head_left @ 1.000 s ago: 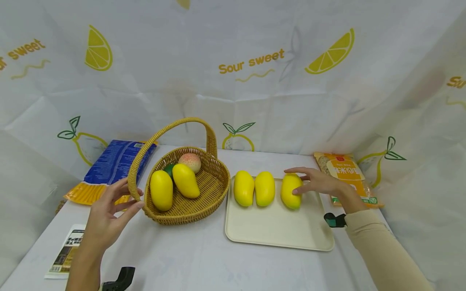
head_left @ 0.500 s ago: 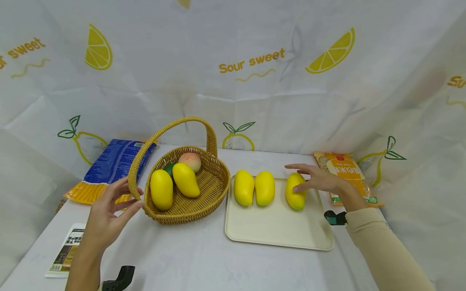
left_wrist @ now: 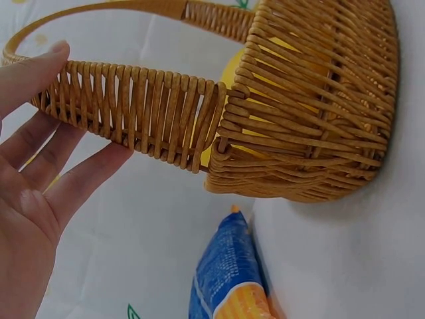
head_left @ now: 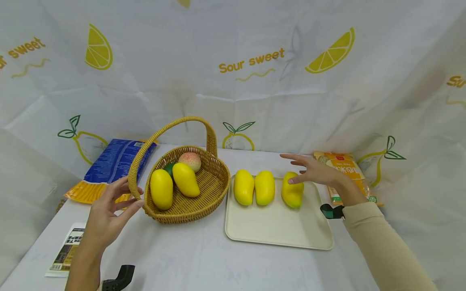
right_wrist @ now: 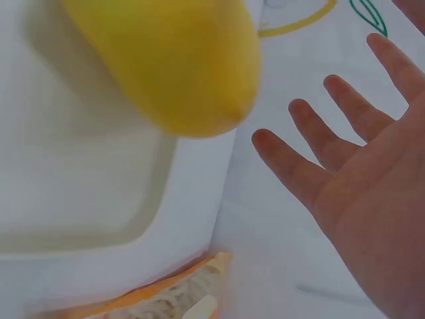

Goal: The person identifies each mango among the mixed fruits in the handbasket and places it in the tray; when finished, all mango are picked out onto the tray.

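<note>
With thumb and fingers, my left hand (head_left: 109, 210) grips the wicker basket's handle (left_wrist: 126, 106) near its lower left end. Inside the basket (head_left: 209, 202) lie two yellow mangoes (head_left: 162, 190), a speckled pink peach (head_left: 190, 161) and a dark green fruit (head_left: 169, 169), mostly hidden. On the cream tray (head_left: 269, 230), two mangoes (head_left: 254, 188) lie side by side, with a third mango (head_left: 292, 196) apart to their right. Over that third mango hovers my right hand (head_left: 316, 171). Its fingers are spread and hold nothing; the right wrist view shows a gap between fingertips and mango (right_wrist: 179, 66).
A blue and orange bag (head_left: 116, 165) lies behind the basket's left side. At front left is a white and brown packet (head_left: 67, 250). An orange food bag (head_left: 344, 169) lies beyond the tray's right corner, partly behind my right hand. A printed curtain (head_left: 233, 89) rises behind the table.
My right hand has lifted off the third mango and its fingers have straightened. That mango shifted right, then rolled slightly back left. My left hand stays on the basket handle.
</note>
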`<action>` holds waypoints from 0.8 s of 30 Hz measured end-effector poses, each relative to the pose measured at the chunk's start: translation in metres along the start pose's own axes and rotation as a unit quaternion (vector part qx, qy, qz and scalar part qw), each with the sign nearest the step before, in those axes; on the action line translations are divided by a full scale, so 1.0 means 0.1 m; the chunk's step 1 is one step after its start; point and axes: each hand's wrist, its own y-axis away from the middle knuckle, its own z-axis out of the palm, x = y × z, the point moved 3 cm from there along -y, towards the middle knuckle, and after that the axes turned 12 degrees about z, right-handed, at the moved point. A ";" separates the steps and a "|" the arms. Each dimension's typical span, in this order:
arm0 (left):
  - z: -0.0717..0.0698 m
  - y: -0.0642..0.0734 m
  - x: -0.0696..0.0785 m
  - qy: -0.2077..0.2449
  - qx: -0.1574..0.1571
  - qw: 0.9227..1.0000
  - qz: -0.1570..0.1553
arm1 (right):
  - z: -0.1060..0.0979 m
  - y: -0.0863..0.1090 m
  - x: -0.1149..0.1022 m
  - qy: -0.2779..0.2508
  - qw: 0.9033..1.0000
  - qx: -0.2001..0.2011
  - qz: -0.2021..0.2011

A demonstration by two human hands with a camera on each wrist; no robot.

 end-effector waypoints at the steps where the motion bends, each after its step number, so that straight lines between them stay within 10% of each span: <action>1: 0.00 0.00 0.00 -0.001 0.000 1.000 0.001 | 0.00 -0.01 -0.03 -0.003 1.000 -0.003 -0.007; 24: 0.03 0.01 0.01 -0.004 0.009 1.000 -0.018 | 0.33 -0.37 -0.79 0.007 0.997 -0.056 -0.055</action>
